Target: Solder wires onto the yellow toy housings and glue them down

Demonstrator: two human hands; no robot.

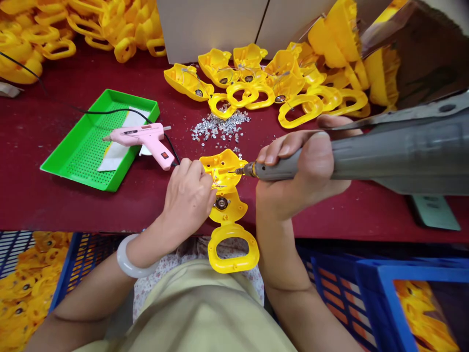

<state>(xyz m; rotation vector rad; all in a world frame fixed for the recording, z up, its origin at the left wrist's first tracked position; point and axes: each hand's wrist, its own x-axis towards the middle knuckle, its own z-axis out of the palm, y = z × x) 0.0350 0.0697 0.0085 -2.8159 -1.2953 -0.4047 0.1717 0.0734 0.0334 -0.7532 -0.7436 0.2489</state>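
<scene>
A yellow plastic toy shell (pixel 229 208) lies open at the table's front edge, its ring handle (pixel 233 266) hanging over toward my lap. Wires and a round dark speaker (pixel 221 203) show inside it. My left hand (pixel 188 193) is closed at the shell's left side; its fingertips are hidden, and it seems to grip the rim. In my right hand (pixel 308 166) is a grey power screwdriver (pixel 351 156), fingers wrapped round its body. The driver's bit (pixel 240 171) points left into the upper half of the shell. A heap of small screws (pixel 220 126) lies just beyond.
A pink glue gun (pixel 146 137) rests on a green tray (pixel 119 183), its black cord trailing left. More yellow shells (pixel 252 68) stand at the back; others are piled at the far left (pixel 106 24). Blue crates (pixel 377 274) flank my lap below the red tabletop (pixel 84 210).
</scene>
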